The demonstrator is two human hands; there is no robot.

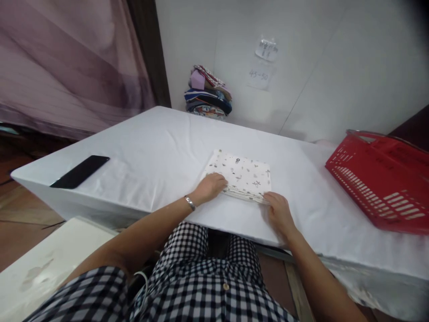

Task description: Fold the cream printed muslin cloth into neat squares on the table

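Observation:
A folded white cloth (pixel 241 173) with small dark prints lies flat on the white table (pixel 161 147), near its front edge. My left hand (pixel 210 188) rests on the cloth's near left corner, fingers curled onto the fabric. At the near right corner, my right hand (pixel 279 211) touches the cloth's edge with the fingertips. A metal bracelet sits on my left wrist.
A black phone (pixel 80 171) lies at the table's left end. A red plastic basket (pixel 382 179) stands tilted at the right. A stack of folded colourful cloths (pixel 208 93) sits at the back against the wall. A purple curtain hangs at the left.

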